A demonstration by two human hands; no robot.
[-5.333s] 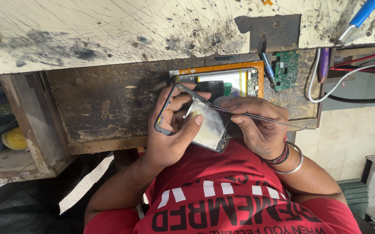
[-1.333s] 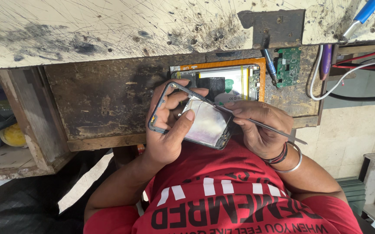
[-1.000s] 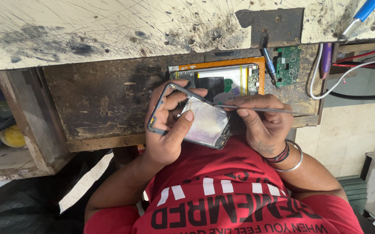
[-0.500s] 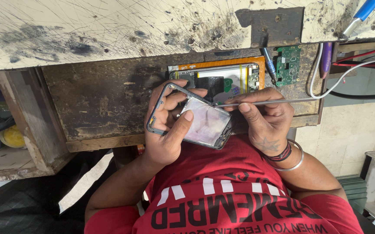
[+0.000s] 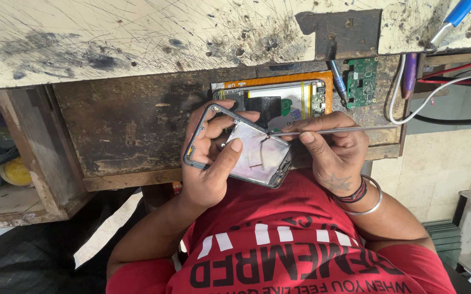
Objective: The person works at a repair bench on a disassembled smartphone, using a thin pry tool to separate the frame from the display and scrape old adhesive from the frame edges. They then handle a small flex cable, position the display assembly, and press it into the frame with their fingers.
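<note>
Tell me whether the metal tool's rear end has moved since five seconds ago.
Yes. The tweezers have swung up from slanting down-right to lying level, the rear end now nearer the green circuit board.

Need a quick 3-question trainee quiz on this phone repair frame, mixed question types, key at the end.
1. True or false: the left hand grips the phone frame.
2. Which tool does the right hand hold? A) tweezers B) hammer C) pliers
3. Fill in: the green circuit board lies on the wooden ____.
Key: 1 true; 2 A; 3 shelf.
</note>
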